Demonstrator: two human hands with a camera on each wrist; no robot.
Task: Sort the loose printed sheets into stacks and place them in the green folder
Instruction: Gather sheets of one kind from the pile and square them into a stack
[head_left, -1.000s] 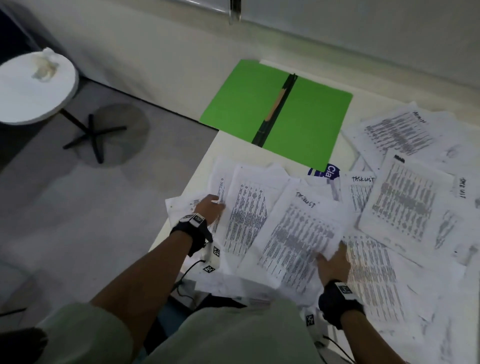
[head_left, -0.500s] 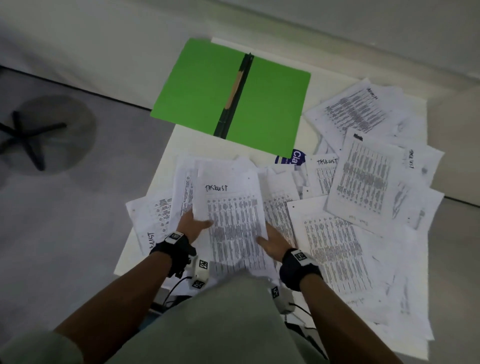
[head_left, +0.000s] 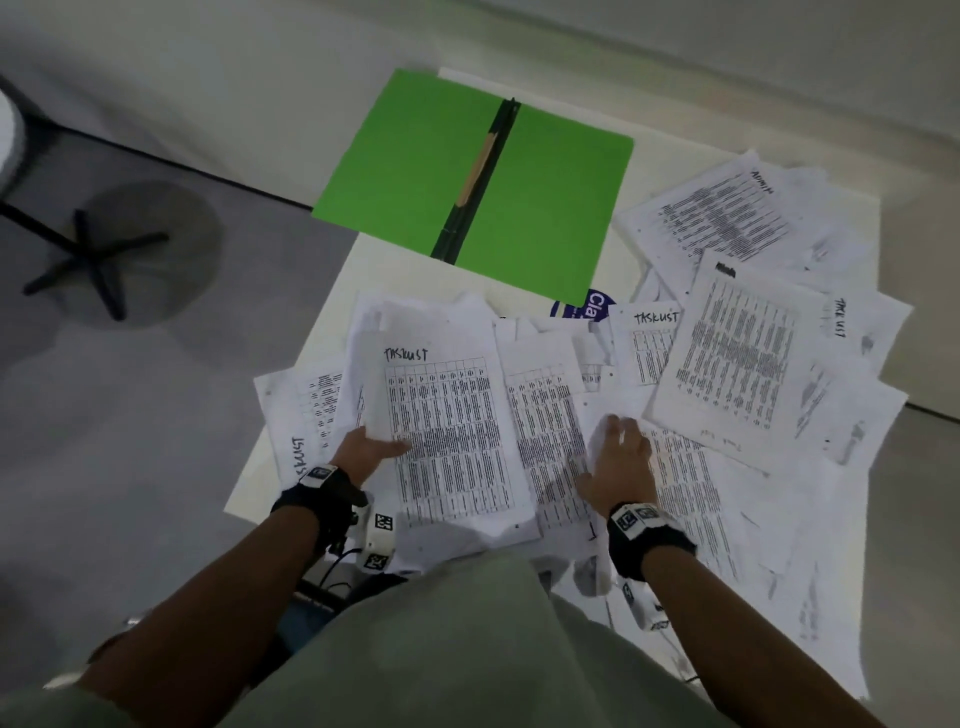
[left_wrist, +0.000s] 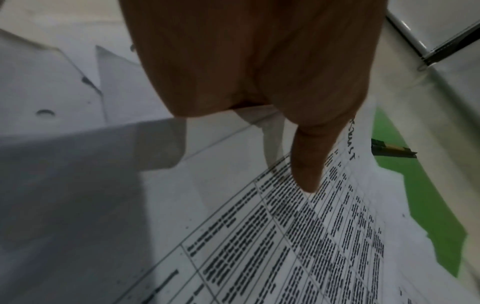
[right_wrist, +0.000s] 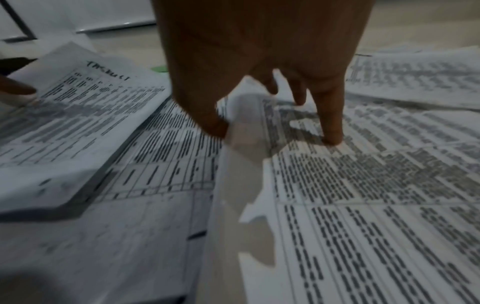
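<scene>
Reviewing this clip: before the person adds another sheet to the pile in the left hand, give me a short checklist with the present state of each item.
1. Left hand holds the TASKLIST stack, thumb on top: ok.
2. Right hand free to pick; fingers spread, fingertips on a printed sheet: ok.
3. That sheet's heading matches the stack: cannot tell, heading not visible.
4. Green folder lies open with no sheets in it, ready: ok.
5. Sheets sorted into stacks: not ok, most lie scattered and overlapping on the table.
6. Held stack's edges squared: cannot tell.
</scene>
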